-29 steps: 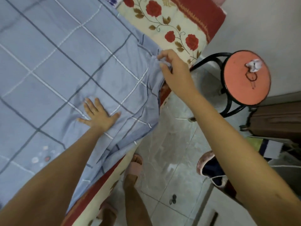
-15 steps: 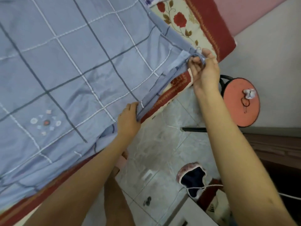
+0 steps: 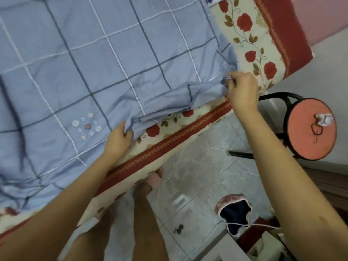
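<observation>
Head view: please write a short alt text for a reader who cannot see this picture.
A person's left hand and right hand each grip the near edge of a blue checked sheet spread over a mattress with a red rose pattern. Beside it, a round orange stool stands on a grey tiled floor.

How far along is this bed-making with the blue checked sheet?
Mostly done: the blue checked cloth sheet lies fairly flat in the middle. In hand: the left hand grips its bunched near edge, the right hand pinches its corner. Left: the cream rose-patterned cover shows bare along the near side, so that edge probably needs pulling out and smoothing.
</observation>
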The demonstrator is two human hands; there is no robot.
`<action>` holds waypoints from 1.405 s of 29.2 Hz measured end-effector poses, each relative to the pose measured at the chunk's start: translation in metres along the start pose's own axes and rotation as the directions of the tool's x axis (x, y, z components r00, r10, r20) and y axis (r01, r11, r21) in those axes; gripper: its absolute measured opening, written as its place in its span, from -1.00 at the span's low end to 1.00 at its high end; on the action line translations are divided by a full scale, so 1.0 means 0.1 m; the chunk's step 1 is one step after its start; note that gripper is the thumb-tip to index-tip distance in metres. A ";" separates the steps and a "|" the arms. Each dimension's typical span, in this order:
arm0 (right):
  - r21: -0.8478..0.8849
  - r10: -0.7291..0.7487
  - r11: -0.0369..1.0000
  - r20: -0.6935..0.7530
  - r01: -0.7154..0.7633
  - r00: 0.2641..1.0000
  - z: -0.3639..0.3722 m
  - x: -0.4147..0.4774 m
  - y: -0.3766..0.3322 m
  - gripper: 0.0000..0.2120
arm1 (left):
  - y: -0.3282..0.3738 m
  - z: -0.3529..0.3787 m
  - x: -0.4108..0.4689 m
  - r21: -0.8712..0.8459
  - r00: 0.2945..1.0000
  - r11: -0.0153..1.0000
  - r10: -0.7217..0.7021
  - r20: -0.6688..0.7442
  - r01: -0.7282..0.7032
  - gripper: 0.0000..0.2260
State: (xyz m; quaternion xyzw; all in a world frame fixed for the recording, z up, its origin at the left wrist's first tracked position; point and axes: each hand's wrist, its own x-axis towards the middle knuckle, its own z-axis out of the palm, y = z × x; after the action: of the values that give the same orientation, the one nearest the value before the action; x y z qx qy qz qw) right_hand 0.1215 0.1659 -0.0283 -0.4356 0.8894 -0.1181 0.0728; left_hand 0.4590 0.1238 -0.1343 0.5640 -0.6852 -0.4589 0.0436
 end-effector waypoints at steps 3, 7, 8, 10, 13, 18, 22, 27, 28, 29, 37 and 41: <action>-0.221 -0.182 0.961 -0.042 0.168 0.982 0.12 -0.02 -0.17 -0.83 | 0.04 -0.04 0.08 -0.131 0.994 0.991 0.010 0.107 0.004 -0.82; -0.138 -0.463 0.870 0.105 0.474 0.880 0.31 0.01 -0.45 -0.86 | 0.20 -0.03 0.09 -0.187 0.972 0.982 0.036 0.232 0.008 -0.82; -0.038 -0.466 0.871 0.252 0.490 0.848 0.36 0.00 -0.55 -0.87 | 0.22 -0.01 0.08 -0.192 0.972 0.981 0.016 0.236 0.031 -0.82; 0.035 -0.459 0.855 0.516 0.518 0.724 0.46 -0.07 -0.68 -0.85 | 0.30 0.03 0.05 -0.216 0.979 0.976 0.055 0.199 -0.011 -0.84; 0.052 -0.498 0.756 0.693 0.653 0.521 0.64 -0.23 -0.86 -0.77 | 0.27 0.02 0.04 -0.253 0.994 0.963 0.106 0.039 -0.093 -0.93; -0.092 -0.483 0.645 0.720 0.759 0.498 0.81 -0.26 -0.60 -0.31 | 0.22 -0.08 0.03 -0.192 0.970 0.974 0.071 -0.234 -0.118 -0.78; -0.176 -0.408 0.749 0.637 0.639 0.654 0.62 -0.12 -0.21 -0.32 | 0.10 -0.08 0.09 0.094 0.947 0.985 0.164 -0.275 -0.143 -0.61; -0.051 -0.198 0.969 0.427 0.242 0.883 0.18 0.16 0.22 -0.73 | 0.27 0.19 0.14 0.418 0.938 0.885 0.301 -0.171 -0.208 -0.48; 0.066 -0.146 0.989 0.375 0.131 0.915 0.13 0.20 0.24 -0.79 | 0.31 0.26 0.14 0.453 0.928 0.846 0.360 -0.099 -0.280 -0.44; 0.182 -0.079 0.983 0.317 0.021 0.945 0.06 0.26 0.28 -0.80 | 0.39 0.33 0.15 0.477 0.910 0.806 0.413 -0.031 -0.349 -0.42; 0.550 0.233 0.787 0.155 -0.280 0.960 -0.29 0.61 0.33 -0.69 | 1.25 0.70 0.46 0.308 0.860 0.803 0.486 0.158 -0.510 -0.55; 0.623 0.300 0.719 0.124 -0.309 0.946 -0.27 0.64 0.30 -0.68 | 1.50 0.69 0.49 0.168 0.860 0.844 0.507 0.060 -0.510 -0.80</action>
State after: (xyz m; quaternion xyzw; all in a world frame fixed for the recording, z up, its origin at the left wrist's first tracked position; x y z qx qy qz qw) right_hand 0.0537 0.1372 -0.0119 -0.2339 0.8558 -0.3943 0.2399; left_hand 0.2916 0.1150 -0.0949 0.3608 -0.8485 -0.3717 0.1084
